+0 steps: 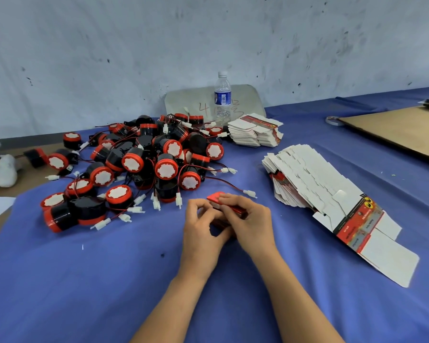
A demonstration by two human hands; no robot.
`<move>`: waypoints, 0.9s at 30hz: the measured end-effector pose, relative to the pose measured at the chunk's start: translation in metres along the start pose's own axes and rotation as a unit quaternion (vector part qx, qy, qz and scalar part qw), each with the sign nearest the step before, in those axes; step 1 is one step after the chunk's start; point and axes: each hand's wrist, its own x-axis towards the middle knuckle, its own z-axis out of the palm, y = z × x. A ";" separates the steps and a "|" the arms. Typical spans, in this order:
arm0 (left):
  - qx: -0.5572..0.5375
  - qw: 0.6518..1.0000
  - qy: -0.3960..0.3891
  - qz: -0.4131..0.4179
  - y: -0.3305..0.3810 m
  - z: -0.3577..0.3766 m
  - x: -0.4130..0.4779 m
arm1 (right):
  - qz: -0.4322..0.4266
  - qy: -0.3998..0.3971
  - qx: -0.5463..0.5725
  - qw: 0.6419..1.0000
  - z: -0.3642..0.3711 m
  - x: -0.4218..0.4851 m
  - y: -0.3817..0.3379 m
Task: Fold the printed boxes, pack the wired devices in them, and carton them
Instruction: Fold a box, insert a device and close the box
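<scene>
Both my hands hold one red printed box (217,198) low over the blue cloth at the centre. My left hand (203,229) curls round its near left side. My right hand (245,219) grips its top from the right, fingers over a red flap. Most of the box is hidden by my fingers. A heap of black and red wired devices (139,164) with white plugs lies to the left and behind. Flat printed box blanks lie fanned out in a long stack (315,179) on the right, and a smaller stack (255,132) sits further back.
A clear water bottle (223,97) stands at the back against a grey board (248,100) leaning on the wall. A brown cardboard sheet (396,132) lies at the far right with a tape roll (332,120) beside it. The blue cloth (84,280) covers the table.
</scene>
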 end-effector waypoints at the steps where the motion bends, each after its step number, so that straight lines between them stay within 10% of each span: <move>1: -0.015 1.000 0.011 -0.018 -0.001 0.000 0.000 | -0.005 -0.001 -0.003 1.000 0.000 0.000 0.000; 8: -0.076 0.984 -0.034 -0.155 -0.008 -0.003 0.005 | -0.032 -0.028 -0.030 0.999 0.000 0.001 0.007; 27: -0.014 0.996 0.001 -0.087 -0.014 -0.015 0.011 | 0.019 -0.059 -0.122 0.991 -0.011 -0.017 0.010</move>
